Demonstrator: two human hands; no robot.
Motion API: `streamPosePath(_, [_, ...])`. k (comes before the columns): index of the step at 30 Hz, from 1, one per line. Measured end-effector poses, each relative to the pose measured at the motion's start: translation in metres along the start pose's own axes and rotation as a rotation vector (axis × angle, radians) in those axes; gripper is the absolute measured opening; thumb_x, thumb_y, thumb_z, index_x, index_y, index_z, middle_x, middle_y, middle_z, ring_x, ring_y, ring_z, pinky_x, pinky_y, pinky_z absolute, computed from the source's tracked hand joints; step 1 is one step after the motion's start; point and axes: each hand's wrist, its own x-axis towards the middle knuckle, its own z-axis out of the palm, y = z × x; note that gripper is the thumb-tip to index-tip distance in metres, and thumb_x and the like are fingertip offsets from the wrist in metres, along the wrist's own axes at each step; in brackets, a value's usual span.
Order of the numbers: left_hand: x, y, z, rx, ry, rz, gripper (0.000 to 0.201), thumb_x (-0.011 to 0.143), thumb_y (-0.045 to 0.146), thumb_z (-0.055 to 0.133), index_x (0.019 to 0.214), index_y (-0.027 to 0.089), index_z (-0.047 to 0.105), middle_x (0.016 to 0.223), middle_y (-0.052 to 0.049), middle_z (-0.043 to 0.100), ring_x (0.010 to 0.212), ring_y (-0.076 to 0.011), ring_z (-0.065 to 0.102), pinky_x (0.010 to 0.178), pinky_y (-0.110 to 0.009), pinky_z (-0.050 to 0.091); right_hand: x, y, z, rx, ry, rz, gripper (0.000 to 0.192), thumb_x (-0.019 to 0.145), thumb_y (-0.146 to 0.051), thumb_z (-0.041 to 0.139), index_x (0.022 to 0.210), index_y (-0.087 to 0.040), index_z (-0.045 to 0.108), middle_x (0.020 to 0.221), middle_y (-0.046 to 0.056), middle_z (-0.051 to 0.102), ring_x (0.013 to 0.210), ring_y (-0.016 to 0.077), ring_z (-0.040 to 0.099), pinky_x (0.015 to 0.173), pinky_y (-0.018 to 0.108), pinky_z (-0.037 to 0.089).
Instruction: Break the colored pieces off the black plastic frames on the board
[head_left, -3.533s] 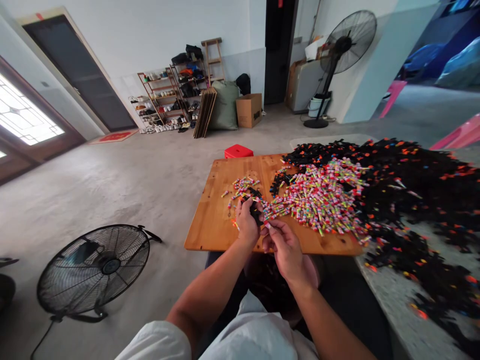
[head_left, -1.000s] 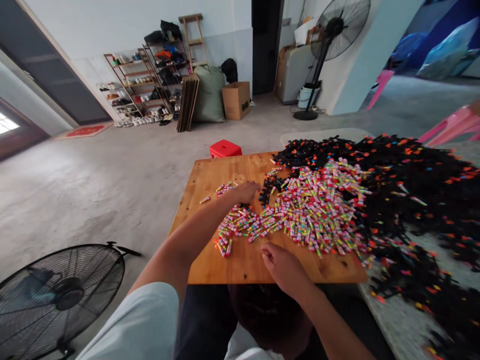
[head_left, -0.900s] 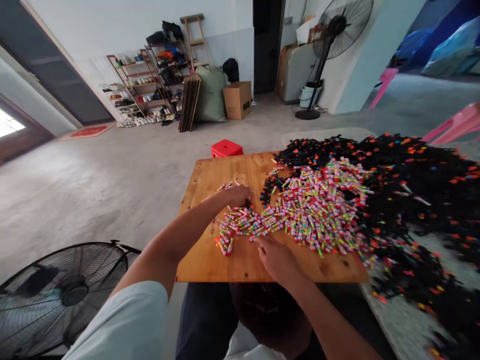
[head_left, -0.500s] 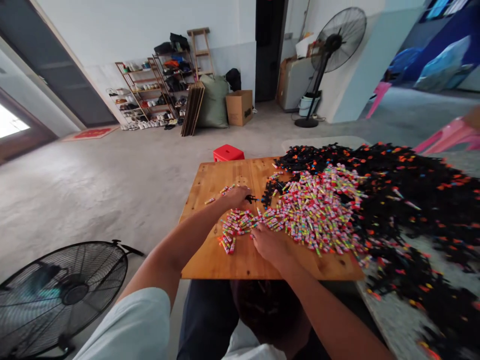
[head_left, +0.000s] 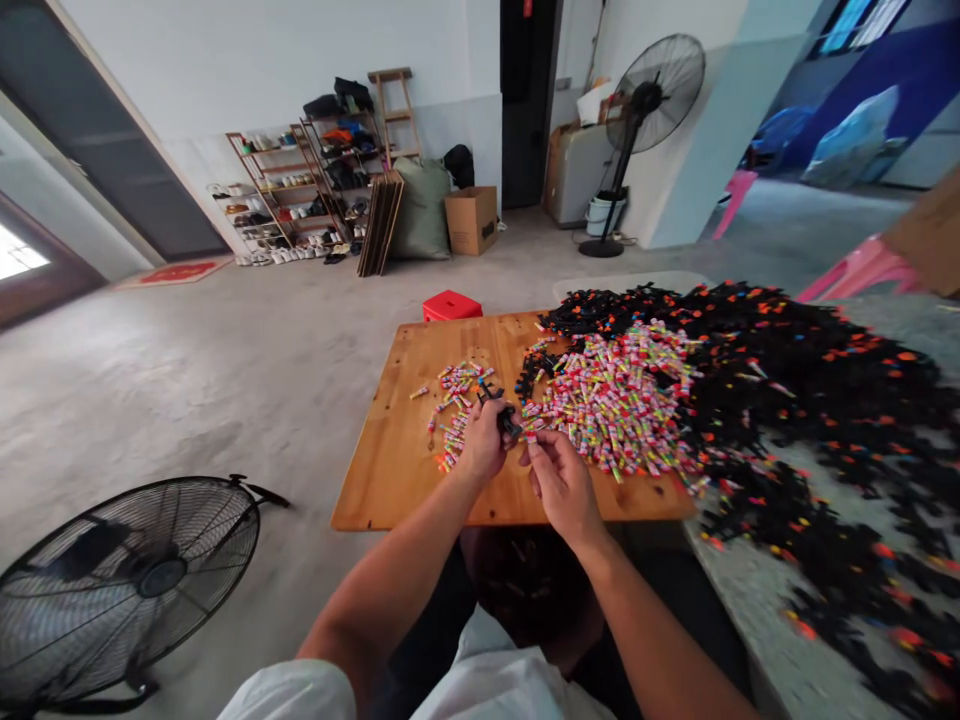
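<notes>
My left hand (head_left: 484, 442) is closed around several small black plastic pieces (head_left: 510, 424) with blue tips, held above the wooden board. Just to its right, the fingertips of my right hand (head_left: 561, 478) pinch a small printed tube (head_left: 531, 437) with a red end, close to the black pieces. I cannot tell whether tube and pieces touch. A big heap of similar tubes (head_left: 622, 400) covers the right half of the board (head_left: 390, 440). A smaller scatter of tubes (head_left: 461, 378) lies beyond and left of my left hand.
Black pieces with orange and yellow parts (head_left: 825, 380) spread in a large pile over the right-hand table. A red stool (head_left: 451, 306) stands past the board's far edge. On the floor at left is a black fan (head_left: 161, 578); another fan (head_left: 645, 98) stands farther back.
My left hand has drawn back toward me, now with black pieces in its grip. My right hand has lifted off the tubes with one pinched, and the two hands are close together.
</notes>
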Motion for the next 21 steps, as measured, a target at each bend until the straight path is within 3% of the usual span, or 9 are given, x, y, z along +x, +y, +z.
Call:
streamPosePath(8, [-0.030, 0.005, 0.028, 0.019, 0.007, 0.104, 0.025, 0.078, 0.037, 0.066, 0.074, 0.022, 0.047, 0.051, 0.008, 0.048, 0.036, -0.0064, 0.035, 0.036, -0.020, 0.023, -0.017, -0.013, -0.001, 0.162, 0.010, 0.089, 0.032, 0.095, -0.052, 0.067, 0.105, -0.022, 0.065, 0.073, -0.002, 0.064, 0.047, 0.0086, 0.046, 0.040, 0.022, 0.035])
streamPosePath(16, [-0.045, 0.009, 0.032, 0.072, -0.029, 0.189, 0.030, 0.081, 0.037, 0.071, 0.084, 0.022, 0.045, 0.053, 0.010, 0.047, 0.038, -0.0062, 0.035, 0.037, -0.018, 0.025, -0.027, -0.019, -0.005, 0.187, -0.001, 0.082, 0.030, 0.096, -0.050, 0.068, 0.101, -0.020, 0.067, 0.067, -0.004, 0.060, 0.044, 0.0078, 0.044, 0.041, 0.022, 0.036])
streamPosePath(21, [-0.046, 0.005, 0.034, 0.061, -0.045, 0.205, 0.028, 0.084, 0.038, 0.067, 0.086, 0.023, 0.043, 0.053, 0.011, 0.046, 0.036, -0.0058, 0.035, 0.036, -0.018, 0.025, -0.029, -0.021, -0.004, 0.176, 0.088, 0.061, 0.032, 0.092, -0.048, 0.072, 0.108, -0.021, 0.067, 0.064, -0.006, 0.056, 0.045, 0.0082, 0.043, 0.041, 0.022, 0.037])
